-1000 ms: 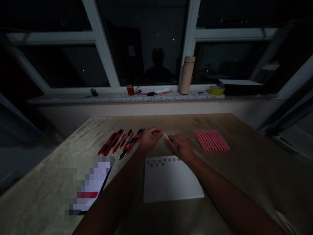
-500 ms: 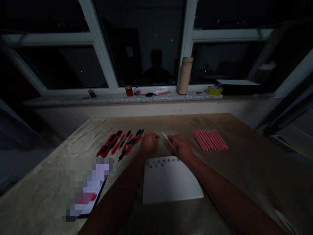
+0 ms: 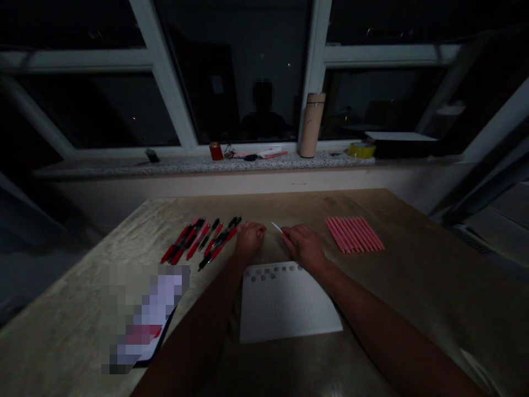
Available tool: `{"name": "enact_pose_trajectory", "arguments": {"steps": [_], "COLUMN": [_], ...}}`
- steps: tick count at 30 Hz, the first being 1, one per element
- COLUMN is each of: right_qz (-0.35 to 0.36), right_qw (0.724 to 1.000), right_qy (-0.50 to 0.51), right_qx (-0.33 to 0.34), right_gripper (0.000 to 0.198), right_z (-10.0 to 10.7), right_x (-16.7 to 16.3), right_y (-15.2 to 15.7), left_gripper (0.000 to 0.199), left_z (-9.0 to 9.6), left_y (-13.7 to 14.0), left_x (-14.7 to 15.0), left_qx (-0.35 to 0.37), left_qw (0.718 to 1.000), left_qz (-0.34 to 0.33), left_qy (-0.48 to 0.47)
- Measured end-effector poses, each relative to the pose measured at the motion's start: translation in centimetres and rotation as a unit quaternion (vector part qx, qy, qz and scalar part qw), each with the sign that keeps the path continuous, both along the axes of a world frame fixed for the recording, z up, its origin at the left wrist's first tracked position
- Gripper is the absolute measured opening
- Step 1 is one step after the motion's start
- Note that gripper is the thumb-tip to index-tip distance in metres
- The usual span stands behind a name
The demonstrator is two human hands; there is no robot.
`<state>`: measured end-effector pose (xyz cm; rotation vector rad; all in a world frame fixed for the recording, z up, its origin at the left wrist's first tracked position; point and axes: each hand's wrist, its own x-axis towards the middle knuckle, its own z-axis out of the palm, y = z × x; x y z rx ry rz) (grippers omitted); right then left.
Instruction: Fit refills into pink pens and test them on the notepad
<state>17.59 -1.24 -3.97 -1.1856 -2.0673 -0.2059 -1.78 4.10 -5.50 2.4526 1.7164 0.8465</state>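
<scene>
My right hand (image 3: 305, 245) rests on the table beyond the notepad, its fingers closed on a slim white stick (image 3: 275, 226). The stick's pale end points up and left, towards my other hand; its exact kind is too dim to tell. My left hand (image 3: 249, 240) lies a short way to the left with its fingers curled in. Whatever it may hold is hidden. Just below both hands is a lined notepad (image 3: 291, 309) with a row of small grey drawings or marks along its top. Several red and black pens (image 3: 215, 248) lie close to the left hand.
To the right, pink pencils or pens (image 3: 354, 234) lie side by side in a row. A phone (image 3: 155, 325), partly blurred out, is at the left front of the table (image 3: 74, 314). On the windowsill stand a tan flask (image 3: 313, 127), a red jar (image 3: 215, 151) and yellow tape (image 3: 361, 150).
The view has shifted slightly, so everything sits a little higher and further left. Both hands keep nearly the same pose, and the white stick is still in my right hand.
</scene>
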Motion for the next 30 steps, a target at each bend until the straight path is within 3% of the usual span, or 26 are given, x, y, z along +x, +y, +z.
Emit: {"name": "enact_pose_trajectory", "arguments": {"steps": [13, 18, 23, 30], "right_qz": [-0.003, -0.014, -0.057, -0.078], "right_qw": [1.000, 0.999, 0.995, 0.984], "right_qy": [-0.001, -0.025, -0.074, -0.131], "right_qx": [-0.006, -0.025, -0.048, -0.090], "right_gripper": [0.027, 0.030, 0.027, 0.025], "right_z": [0.1, 0.2, 0.6, 1.2], "right_x": [0.0, 0.0, 0.0, 0.2], "right_y": [0.0, -0.2, -0.2, -0.5], "left_gripper": [0.015, 0.014, 0.018, 0.011], "left_z": [0.0, 0.1, 0.7, 1.0], "left_y": [0.0, -0.2, -1.1, -2.0], "left_x": [-0.1, -0.5, -0.4, 0.2], "left_qx": [-0.008, 0.023, 0.065, 0.051], "left_qw": [1.000, 0.995, 0.984, 0.983], "left_qz": [0.022, 0.027, -0.003, -0.121], "left_qy": [-0.013, -0.088, -0.167, -0.129]}}
